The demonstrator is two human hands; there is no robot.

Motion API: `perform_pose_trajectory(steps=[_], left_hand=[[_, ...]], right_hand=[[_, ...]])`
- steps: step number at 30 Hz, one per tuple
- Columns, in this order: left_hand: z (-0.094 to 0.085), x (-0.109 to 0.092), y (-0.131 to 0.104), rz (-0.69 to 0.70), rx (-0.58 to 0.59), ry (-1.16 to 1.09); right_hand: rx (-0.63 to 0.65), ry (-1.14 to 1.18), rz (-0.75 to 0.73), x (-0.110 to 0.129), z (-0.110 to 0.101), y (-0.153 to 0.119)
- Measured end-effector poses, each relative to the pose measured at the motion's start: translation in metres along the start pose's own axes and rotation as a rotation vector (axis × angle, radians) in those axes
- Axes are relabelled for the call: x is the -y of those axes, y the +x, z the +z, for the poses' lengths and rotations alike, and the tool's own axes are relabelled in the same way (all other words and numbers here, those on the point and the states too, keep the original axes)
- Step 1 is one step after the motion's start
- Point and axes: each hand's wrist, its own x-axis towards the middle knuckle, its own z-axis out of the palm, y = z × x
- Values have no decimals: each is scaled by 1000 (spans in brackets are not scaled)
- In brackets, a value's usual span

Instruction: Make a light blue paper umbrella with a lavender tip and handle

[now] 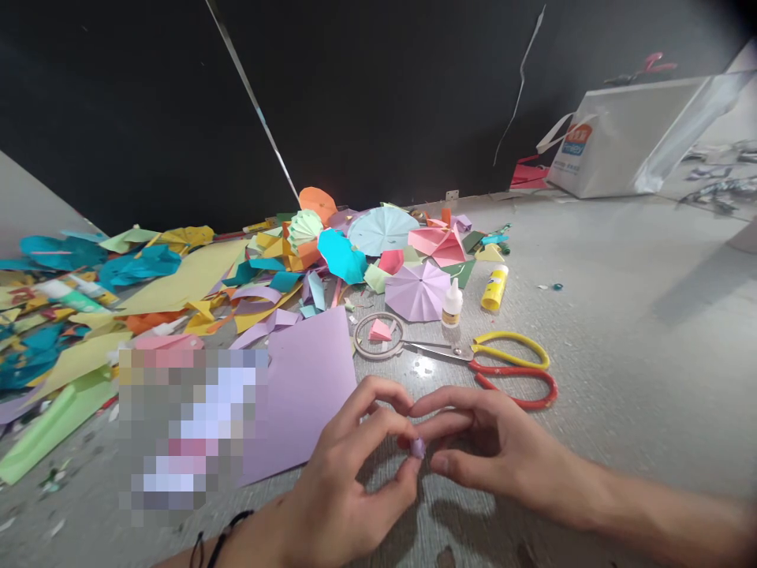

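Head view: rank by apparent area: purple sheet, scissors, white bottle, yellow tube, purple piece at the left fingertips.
1. Purple sheet, partly covered
2. Scissors
3. White bottle and yellow tube: too alike to rank
4. Purple piece, partly hidden by the left hand

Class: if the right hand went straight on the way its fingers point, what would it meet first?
The right hand would probably meet the left hand first; depth is unclear, so they may already touch.
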Motion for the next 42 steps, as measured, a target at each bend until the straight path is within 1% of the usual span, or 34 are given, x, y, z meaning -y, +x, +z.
perform_pose_trajectory(steps=[5, 9, 15, 19, 23, 29, 37, 40, 42], left_hand=[[-2, 0, 1, 4, 19, -20], [-2, -2, 1, 13, 17, 2], [1, 1, -3, 48, -31, 151], [1, 5, -5, 86, -26, 286], [0, 4, -3, 143, -32, 414], [0, 3, -4, 187, -38, 514], [1, 8, -3, 204, -42, 546], [1, 10, -3, 169, -39, 521], [0, 10, -3, 127, -37, 451]], right_hand=[[29, 45, 12, 2, -1, 0], [36, 20, 25, 5, -2, -4], [37, 10, 34, 7, -5, -10], [57, 67, 1, 5, -7, -13], [76, 74, -5, 4, -8, -16], [75, 41, 6, 8, -9, -17], [71, 44, 5, 7, -10, -17], [71, 50, 25, 13, -11, -16], [89, 81, 13, 16, -12, -13]])
